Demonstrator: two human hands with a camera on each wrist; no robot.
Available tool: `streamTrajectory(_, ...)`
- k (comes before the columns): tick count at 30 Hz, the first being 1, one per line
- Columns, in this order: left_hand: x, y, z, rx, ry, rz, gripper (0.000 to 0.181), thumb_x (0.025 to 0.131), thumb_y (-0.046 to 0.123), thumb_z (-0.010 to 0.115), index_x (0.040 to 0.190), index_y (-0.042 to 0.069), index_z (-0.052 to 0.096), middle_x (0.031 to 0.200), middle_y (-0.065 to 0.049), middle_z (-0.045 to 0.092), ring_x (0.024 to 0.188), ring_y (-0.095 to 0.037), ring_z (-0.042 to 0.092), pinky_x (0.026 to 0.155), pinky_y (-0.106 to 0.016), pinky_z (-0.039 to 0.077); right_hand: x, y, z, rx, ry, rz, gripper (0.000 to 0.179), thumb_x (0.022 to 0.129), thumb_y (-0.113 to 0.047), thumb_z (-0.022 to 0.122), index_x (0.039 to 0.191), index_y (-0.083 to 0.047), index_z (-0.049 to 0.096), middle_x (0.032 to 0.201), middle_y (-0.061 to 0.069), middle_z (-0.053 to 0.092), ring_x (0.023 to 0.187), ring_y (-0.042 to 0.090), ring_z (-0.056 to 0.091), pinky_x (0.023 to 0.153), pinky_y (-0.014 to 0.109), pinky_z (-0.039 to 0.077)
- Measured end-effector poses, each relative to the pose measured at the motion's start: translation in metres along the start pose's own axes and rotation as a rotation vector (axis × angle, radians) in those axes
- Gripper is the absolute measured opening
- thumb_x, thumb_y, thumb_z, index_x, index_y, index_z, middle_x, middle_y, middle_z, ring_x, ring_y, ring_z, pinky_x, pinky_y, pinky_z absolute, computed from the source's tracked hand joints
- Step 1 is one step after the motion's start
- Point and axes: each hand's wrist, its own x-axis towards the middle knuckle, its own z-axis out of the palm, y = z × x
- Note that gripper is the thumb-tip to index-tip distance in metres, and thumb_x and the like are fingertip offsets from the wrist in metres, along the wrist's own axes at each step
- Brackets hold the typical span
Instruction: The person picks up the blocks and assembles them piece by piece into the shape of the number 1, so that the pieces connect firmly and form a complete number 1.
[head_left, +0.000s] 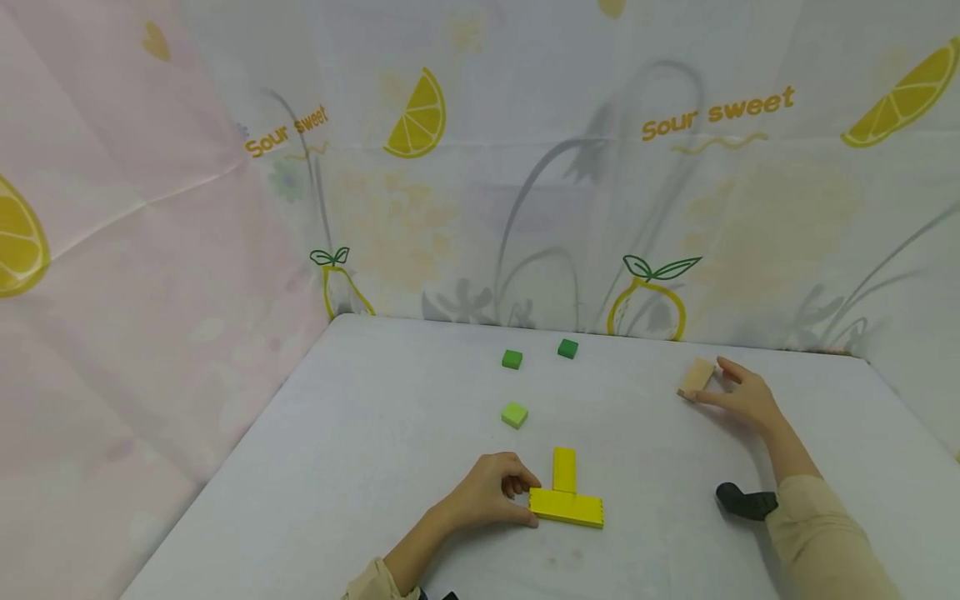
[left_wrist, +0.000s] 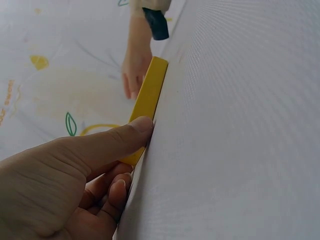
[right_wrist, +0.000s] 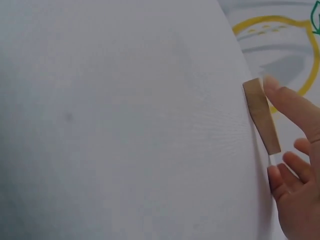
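A long yellow block (head_left: 566,507) lies crosswise near the front of the table, with a smaller yellow block (head_left: 565,469) standing out from its far side in a T. My left hand (head_left: 491,492) pinches the long block's left end, thumb on the near side. In the left wrist view, the thumb presses along the yellow block (left_wrist: 149,92) and the other fingers curl below. Far to the right, my right hand (head_left: 746,400) spans a plain wooden block (head_left: 697,377), thumb at one end and index finger by the other. The right wrist view shows this wooden block (right_wrist: 262,115) between thumb and fingers.
Behind the yellow pieces lies a light green block (head_left: 514,415). Two darker green blocks, one on the left (head_left: 512,359) and one on the right (head_left: 567,348), sit near the table's back edge. A lemon-printed cloth (head_left: 480,208) hangs behind the white table (head_left: 337,433).
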Motion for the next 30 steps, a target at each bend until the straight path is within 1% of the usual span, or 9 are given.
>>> streamTrajectory(3,0.000,0.000,0.000,-0.006,0.002,-0.001,0.033,0.066,0.011,0.085,0.095,0.003,0.072,0.080,0.007,0.058,0.070,0.001,0.049,0.065,-0.016,0.047,0.003,0.000,-0.001,-0.021,-0.018,0.002,0.095,0.082,-0.037,0.070,0.142,0.014,0.017,0.141,0.041,0.018,0.131,0.056,0.015,0.104,0.063,0.019)
streamTrajectory(8,0.001,0.000,0.000,-0.004,0.002,0.004,0.033,0.066,0.011,0.085,0.095,0.002,0.072,0.080,0.006,0.058,0.070,0.001,0.049,0.065,-0.016,0.047,0.008,0.000,0.000,-0.046,-0.029,-0.004,0.097,0.080,-0.041,0.071,0.142,0.013,0.019,0.142,0.040,0.018,0.131,0.056,0.015,0.104,0.063,0.019)
streamTrajectory(12,0.000,-0.001,0.000,0.000,0.003,0.018,0.033,0.066,0.011,0.085,0.095,0.001,0.072,0.080,0.004,0.059,0.070,0.000,0.049,0.064,-0.016,0.047,0.011,0.000,0.003,-0.041,-0.037,-0.017,0.097,0.079,-0.040,0.072,0.142,0.012,0.020,0.144,0.038,0.018,0.132,0.054,0.014,0.105,0.063,0.017)
streamTrajectory(16,0.000,-0.001,0.000,0.004,0.002,0.021,0.033,0.067,0.012,0.085,0.095,0.001,0.071,0.080,0.004,0.059,0.070,0.000,0.049,0.064,-0.016,0.047,0.012,0.000,0.005,-0.030,-0.030,-0.052,0.092,0.079,-0.036,0.073,0.140,0.015,0.026,0.142,0.038,0.023,0.132,0.054,0.017,0.106,0.061,0.019)
streamTrajectory(22,0.000,-0.001,0.000,-0.001,0.001,0.013,0.034,0.067,0.012,0.085,0.096,0.002,0.072,0.080,0.006,0.058,0.070,0.001,0.049,0.065,-0.016,0.047,0.010,-0.001,0.007,-0.020,-0.023,-0.077,0.088,0.079,-0.033,0.073,0.136,0.018,0.029,0.140,0.040,0.025,0.130,0.055,0.019,0.104,0.062,0.020)
streamTrajectory(27,0.000,-0.002,0.001,-0.001,0.004,0.035,0.034,0.067,0.012,0.085,0.095,0.001,0.071,0.081,0.003,0.059,0.070,0.001,0.050,0.064,-0.016,0.047,0.005,-0.001,0.010,-0.045,-0.010,-0.079,0.090,0.079,-0.034,0.072,0.135,0.021,0.027,0.137,0.043,0.024,0.128,0.057,0.020,0.103,0.063,0.020)
streamTrajectory(30,0.000,-0.004,0.001,-0.001,0.006,0.030,0.034,0.066,0.012,0.085,0.096,0.002,0.072,0.081,0.005,0.059,0.070,0.000,0.049,0.064,-0.016,0.047,0.003,-0.001,0.011,-0.065,0.000,-0.086,0.092,0.080,-0.036,0.072,0.134,0.023,0.026,0.135,0.045,0.025,0.126,0.058,0.021,0.102,0.063,0.022)
